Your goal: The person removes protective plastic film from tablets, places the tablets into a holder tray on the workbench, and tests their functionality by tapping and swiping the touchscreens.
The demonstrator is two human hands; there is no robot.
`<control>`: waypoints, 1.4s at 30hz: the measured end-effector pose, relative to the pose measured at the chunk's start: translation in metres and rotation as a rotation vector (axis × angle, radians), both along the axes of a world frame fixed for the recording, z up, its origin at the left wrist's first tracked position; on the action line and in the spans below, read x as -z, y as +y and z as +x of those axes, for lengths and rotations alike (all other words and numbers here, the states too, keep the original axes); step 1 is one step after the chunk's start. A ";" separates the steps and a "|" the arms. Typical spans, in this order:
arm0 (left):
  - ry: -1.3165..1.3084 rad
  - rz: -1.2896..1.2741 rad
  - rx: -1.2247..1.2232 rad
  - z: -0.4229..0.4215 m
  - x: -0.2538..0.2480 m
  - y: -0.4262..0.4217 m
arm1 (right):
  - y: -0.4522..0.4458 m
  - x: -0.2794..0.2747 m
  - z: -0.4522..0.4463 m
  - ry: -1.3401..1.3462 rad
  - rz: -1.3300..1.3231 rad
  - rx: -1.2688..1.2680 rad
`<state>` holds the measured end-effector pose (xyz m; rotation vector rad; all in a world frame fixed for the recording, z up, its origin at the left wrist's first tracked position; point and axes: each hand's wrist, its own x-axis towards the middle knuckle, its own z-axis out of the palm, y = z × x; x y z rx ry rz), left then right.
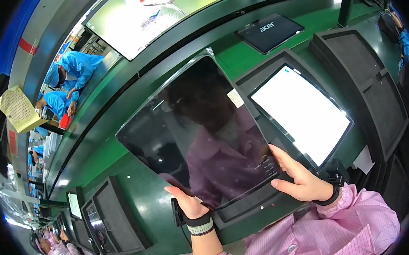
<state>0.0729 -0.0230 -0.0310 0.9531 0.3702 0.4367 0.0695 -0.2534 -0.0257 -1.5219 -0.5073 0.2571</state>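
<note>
A large dark glossy panel [199, 132] is held tilted between both hands, with a reflection on its face and a small pale sticker [235, 98] on its upper right edge. My right hand [300, 177] grips its lower right edge, thumb on the front and fingers partly behind. At the bottom edge, my left hand [188, 203] holds the lower left corner, its fingers mostly hidden underneath. Right of the panel, a lit white tablet screen [305, 113] lies in a black foam tray [285, 57].
A dark tablet showing "acer" [268, 32] lies at the back. Another foam tray [359, 86] stands at the right, more trays [117, 216] at lower left. A monitor [155, 15] hangs above. Co-workers in blue [78, 69] are at the far left, others in pink [58, 247] at lower left.
</note>
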 end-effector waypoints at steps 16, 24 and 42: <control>0.266 0.417 0.366 -0.037 -0.018 -0.004 | -0.030 -0.024 -0.026 0.634 -0.059 -0.202; 0.260 0.786 0.402 -0.020 -0.007 0.013 | -0.024 -0.015 -0.015 0.317 -0.093 -0.216; 0.231 1.410 0.629 -0.011 -0.077 -0.009 | -0.112 -0.077 -0.021 -0.053 -0.420 -0.238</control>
